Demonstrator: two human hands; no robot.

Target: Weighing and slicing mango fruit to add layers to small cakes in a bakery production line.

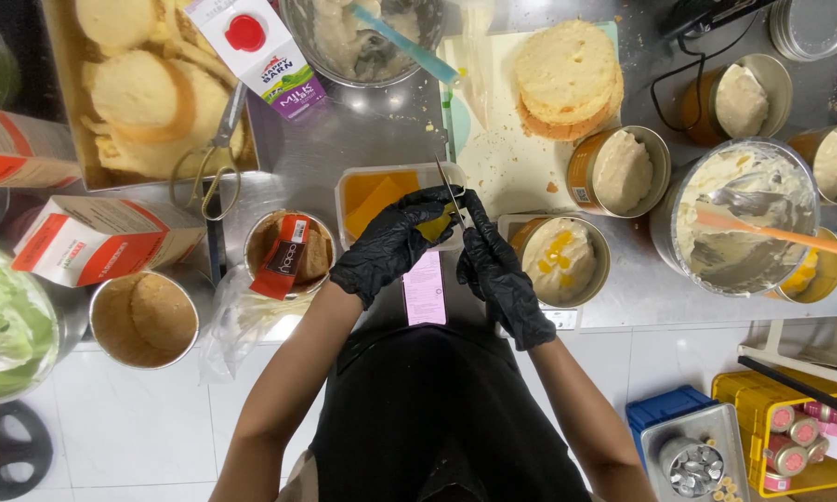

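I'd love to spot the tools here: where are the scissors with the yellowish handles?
In the head view, the metal scissors with yellowish handles lie upper left, blades resting on the tray of round sponge cakes, just left of the white milk carton with red cap.

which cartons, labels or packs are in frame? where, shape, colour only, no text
Milk carton: top centre-left, lying flat, white with purple base, round red cap.
Red and white carton: left, on its side, top torn open.
Second red and white carton: far left edge, partly cut off.
Red sachet: rests in a tin beside the left hand.
Pink paper slip: table edge, below both hands.
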